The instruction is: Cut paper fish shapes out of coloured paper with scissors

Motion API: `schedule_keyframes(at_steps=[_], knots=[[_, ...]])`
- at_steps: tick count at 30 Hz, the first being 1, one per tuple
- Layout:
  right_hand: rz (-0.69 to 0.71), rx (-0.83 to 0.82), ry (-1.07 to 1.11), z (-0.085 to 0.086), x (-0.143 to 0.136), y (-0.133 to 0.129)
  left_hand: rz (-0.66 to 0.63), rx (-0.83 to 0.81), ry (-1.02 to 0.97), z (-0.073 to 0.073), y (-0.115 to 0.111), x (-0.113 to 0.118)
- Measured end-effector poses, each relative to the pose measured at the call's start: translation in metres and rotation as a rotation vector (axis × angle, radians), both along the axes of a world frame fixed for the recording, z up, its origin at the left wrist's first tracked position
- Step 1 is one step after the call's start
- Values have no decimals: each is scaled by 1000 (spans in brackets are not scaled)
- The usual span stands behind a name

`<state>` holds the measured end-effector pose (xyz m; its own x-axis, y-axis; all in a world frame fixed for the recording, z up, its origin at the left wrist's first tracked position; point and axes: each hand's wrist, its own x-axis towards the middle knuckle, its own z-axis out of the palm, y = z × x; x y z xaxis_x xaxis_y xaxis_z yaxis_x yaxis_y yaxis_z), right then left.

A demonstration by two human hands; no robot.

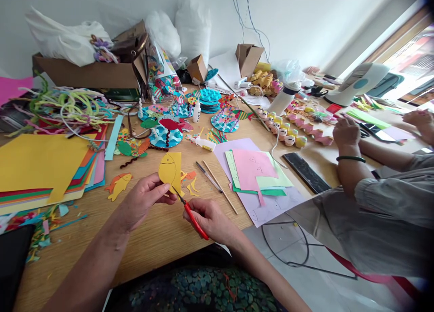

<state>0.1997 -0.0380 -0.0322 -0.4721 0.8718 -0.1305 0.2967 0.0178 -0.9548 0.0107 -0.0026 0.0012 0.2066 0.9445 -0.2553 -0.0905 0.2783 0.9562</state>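
Both forearms reach forward, left hand [151, 196] pinching, right hand [212, 217] curled.

Daylight from upper right, window blown out — soft shadows, edges stretched, corners dark.

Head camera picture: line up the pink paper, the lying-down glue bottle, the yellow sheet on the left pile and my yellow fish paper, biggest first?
1. Yellow sheet
2. Pink paper
3. Yellow fish paper
4. Glue bottle
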Motion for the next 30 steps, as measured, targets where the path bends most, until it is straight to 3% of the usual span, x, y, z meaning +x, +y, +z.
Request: schedule_keyframes(at_steps=[21,30], knots=[[13,33,-18,-2,1,0,-19,-33,8,0,1,1],[22,32,-47,-2,4,0,-70,-22,41,-7,1,-4]])
